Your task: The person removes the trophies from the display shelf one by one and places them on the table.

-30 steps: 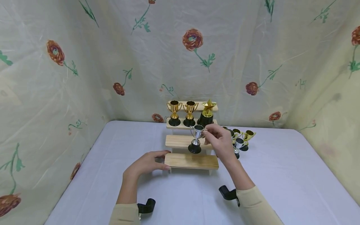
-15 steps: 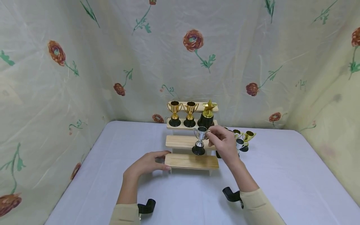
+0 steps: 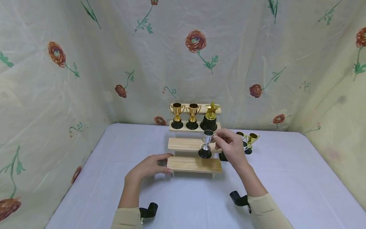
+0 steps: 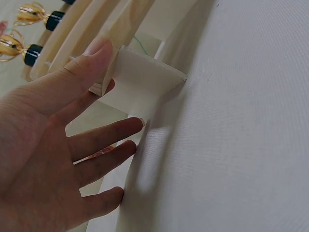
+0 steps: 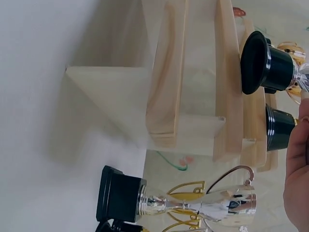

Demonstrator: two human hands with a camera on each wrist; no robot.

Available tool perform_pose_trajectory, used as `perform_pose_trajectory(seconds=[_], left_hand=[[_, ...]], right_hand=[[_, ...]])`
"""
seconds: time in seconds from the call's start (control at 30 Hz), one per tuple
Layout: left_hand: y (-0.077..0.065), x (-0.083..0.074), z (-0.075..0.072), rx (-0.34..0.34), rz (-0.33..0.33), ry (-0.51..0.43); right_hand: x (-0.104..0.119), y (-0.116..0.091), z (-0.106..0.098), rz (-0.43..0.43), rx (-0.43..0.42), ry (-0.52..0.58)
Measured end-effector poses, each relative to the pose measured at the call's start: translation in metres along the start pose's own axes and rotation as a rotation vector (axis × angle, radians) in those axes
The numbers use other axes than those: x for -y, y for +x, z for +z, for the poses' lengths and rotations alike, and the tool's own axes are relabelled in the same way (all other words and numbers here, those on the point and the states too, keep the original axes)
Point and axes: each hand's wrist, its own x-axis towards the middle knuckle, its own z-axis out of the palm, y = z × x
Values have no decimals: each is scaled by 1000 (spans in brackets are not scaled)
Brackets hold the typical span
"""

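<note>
My right hand (image 3: 231, 147) pinches a small silver trophy cup (image 3: 206, 143) by its right handle. The trophy is upright, its black round base (image 5: 256, 63) close over the second step of a wooden tiered stand (image 3: 194, 164). My left hand (image 3: 149, 166) is at the left end of the lowest step; in the left wrist view its thumb (image 4: 91, 60) lies on the board and the index finger is behind it, pinching the end, the other fingers extended. Two gold trophy cups (image 3: 177, 109) and a gold star trophy (image 3: 211, 119) stand on a higher step.
Several more trophies (image 3: 251, 140), gold and silver, stand on the white-covered table (image 3: 286, 178) right of the stand, partly behind my right hand. A silver one (image 5: 227, 203) has a black square base. A flowered curtain (image 3: 228, 70) surrounds the table.
My right hand has moved slightly right and toward me with the silver trophy cup, along the second step. The left hand stays at the stand's end.
</note>
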Motion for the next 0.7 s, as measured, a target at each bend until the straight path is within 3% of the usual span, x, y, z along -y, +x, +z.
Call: perform_pose_trajectory(seconds=[0.3,0.7], left_hand=[[0,-1,1,-4,5,-5],[-2,-2,0,-6,2,-11]], right_hand=[[-2,-5,-7,22,-2,-17],[-7,-10,-17,-8,-22,18]])
